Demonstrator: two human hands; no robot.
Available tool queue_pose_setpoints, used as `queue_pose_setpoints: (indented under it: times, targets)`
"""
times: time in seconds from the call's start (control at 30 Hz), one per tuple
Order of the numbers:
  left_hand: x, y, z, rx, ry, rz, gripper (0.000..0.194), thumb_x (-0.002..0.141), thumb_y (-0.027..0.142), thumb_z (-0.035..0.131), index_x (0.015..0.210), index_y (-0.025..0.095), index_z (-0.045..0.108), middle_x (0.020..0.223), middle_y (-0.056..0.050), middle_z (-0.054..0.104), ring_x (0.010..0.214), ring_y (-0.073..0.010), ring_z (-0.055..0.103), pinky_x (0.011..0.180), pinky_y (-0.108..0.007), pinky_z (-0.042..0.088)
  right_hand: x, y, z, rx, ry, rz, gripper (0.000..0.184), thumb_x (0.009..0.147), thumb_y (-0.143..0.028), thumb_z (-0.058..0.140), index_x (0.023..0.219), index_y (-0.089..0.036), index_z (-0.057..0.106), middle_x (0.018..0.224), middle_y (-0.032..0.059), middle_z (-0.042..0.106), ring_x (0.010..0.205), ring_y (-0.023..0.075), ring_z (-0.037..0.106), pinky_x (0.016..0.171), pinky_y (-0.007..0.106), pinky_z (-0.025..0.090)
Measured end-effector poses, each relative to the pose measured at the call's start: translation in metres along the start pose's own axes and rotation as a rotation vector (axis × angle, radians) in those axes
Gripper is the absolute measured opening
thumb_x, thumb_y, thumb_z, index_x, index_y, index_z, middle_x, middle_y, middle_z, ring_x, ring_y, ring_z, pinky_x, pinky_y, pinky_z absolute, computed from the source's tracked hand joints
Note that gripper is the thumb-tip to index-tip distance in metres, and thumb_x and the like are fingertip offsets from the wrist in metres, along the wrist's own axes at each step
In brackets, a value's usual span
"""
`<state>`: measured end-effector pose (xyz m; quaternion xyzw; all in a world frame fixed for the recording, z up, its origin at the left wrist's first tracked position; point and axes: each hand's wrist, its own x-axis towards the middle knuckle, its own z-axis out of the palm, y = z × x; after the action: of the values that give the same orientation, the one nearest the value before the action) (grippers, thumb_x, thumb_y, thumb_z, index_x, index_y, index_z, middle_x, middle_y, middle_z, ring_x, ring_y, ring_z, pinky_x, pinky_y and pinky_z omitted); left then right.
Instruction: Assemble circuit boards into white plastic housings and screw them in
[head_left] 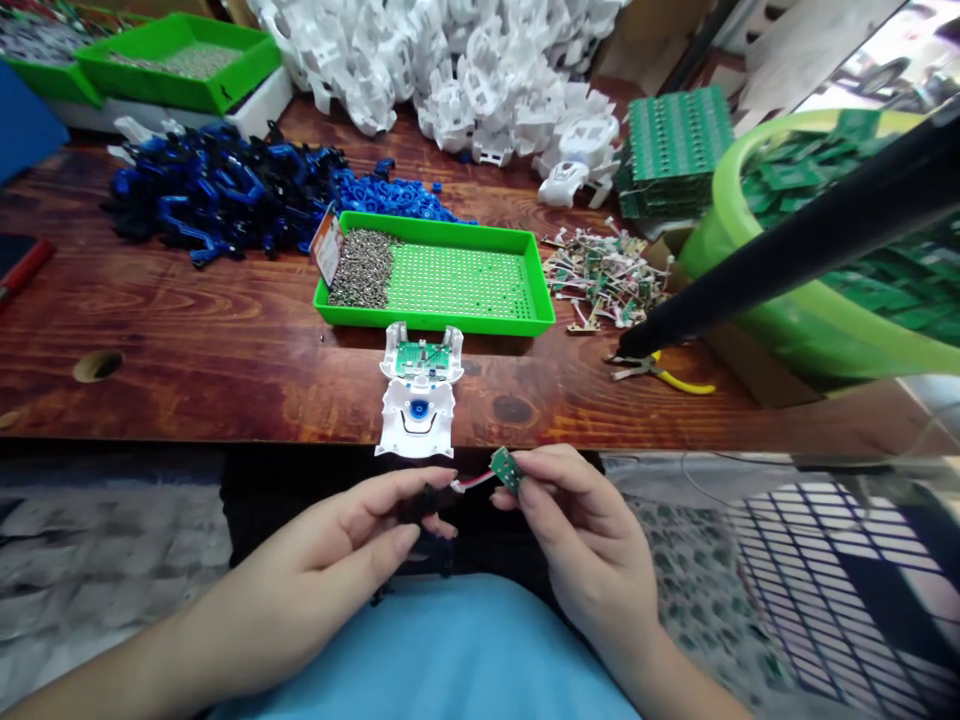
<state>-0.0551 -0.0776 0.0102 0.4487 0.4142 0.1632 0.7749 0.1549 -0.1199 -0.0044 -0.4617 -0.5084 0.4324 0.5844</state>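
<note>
My right hand (581,520) pinches a small green circuit board (505,468) between thumb and fingers. From the board a short red and white cable (472,483) runs left to a white plug near my left fingertips. My left hand (352,530) is closed on a black plastic part (420,503), whose shape is mostly lost against the dark clothing behind it. Just beyond my hands, at the table's front edge, lies a white plastic shell (415,425) with a blue round piece in it. Behind that sits another white shell half holding a green circuit board (424,357).
A green tray (435,322) of small screws stands mid-table. Around it are blue and black plastic parts (225,190), white shells (465,80), wired boards (607,275), yellow-handled pliers (682,384) and stacked green panels (679,140). A black pole (787,230) slants across the right, before a green tub (720,210).
</note>
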Motion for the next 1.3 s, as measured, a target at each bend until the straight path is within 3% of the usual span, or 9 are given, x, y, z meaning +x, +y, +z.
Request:
queue_pose_setpoints:
  times: [0.23,0.33,0.47,0.6,0.73,0.9,1.3]
  targets:
    - [0.009,0.002,0.015,-0.059,0.147,0.056,0.011,0.081,0.023,0.071,0.091,0.025,0.07,0.095,0.001,0.075,0.092,-0.0132,0.067,0.08,-0.018,0.053,-0.008,0.006,0.0,-0.107,0.076,-0.073,0.033,0.091,-0.01,0.053,0.113,-0.032,0.065,0.1,0.0031,0.056,0.091,0.0122,0.061,0.077,0.026,0.061]
    - [0.01,0.0,0.018,-0.063,0.166,0.044,0.012,0.079,0.021,0.072,0.09,0.023,0.068,0.091,0.001,0.075,0.087,-0.012,0.068,0.077,-0.017,0.053,-0.009,0.007,-0.001,-0.156,0.109,-0.112,0.036,0.09,-0.008,0.053,0.115,-0.032,0.063,0.102,0.0033,0.055,0.092,0.0127,0.06,0.077,0.027,0.06]
    - [0.013,-0.004,0.021,-0.099,0.08,0.027,0.019,0.081,0.02,0.071,0.099,0.024,0.069,0.098,0.0,0.075,0.093,-0.0133,0.068,0.084,-0.021,0.053,-0.007,0.004,0.0,-0.215,-0.007,-0.166,0.042,0.087,-0.004,0.054,0.118,-0.031,0.061,0.101,0.0032,0.059,0.091,0.0126,0.061,0.075,0.025,0.057]
    - [0.013,-0.002,0.024,-0.085,0.084,0.054,0.01,0.081,0.018,0.069,0.091,0.021,0.07,0.092,0.0,0.074,0.088,-0.013,0.068,0.081,-0.021,0.054,-0.004,-0.002,0.001,-0.241,-0.101,-0.228,0.046,0.083,0.0,0.056,0.118,-0.03,0.062,0.094,0.0023,0.064,0.087,0.0111,0.063,0.073,0.021,0.056]
    - [0.012,0.0,0.026,0.009,0.088,0.08,0.014,0.084,0.021,0.067,0.098,0.022,0.068,0.095,0.0,0.073,0.092,-0.0147,0.068,0.084,-0.023,0.054,-0.003,-0.006,-0.002,-0.308,-0.184,-0.219,0.04,0.083,-0.001,0.057,0.112,-0.026,0.066,0.093,0.0045,0.067,0.083,0.0117,0.067,0.07,0.02,0.057]
    - [0.012,0.002,0.026,0.047,0.05,0.064,0.018,0.086,0.024,0.064,0.104,0.02,0.065,0.1,-0.003,0.074,0.093,-0.0171,0.069,0.084,-0.026,0.054,-0.001,-0.006,-0.006,-0.308,-0.189,-0.18,0.035,0.082,-0.002,0.06,0.108,-0.023,0.07,0.089,0.0044,0.069,0.079,0.0107,0.067,0.069,0.018,0.057]
    - [0.01,0.002,0.024,0.115,-0.01,0.006,0.014,0.086,0.028,0.064,0.096,0.02,0.063,0.087,0.0,0.075,0.081,-0.0139,0.067,0.07,-0.021,0.049,0.001,-0.007,-0.012,-0.19,-0.208,0.024,0.031,0.079,-0.008,0.067,0.1,-0.029,0.075,0.082,0.0014,0.072,0.073,0.0103,0.067,0.066,0.017,0.056]
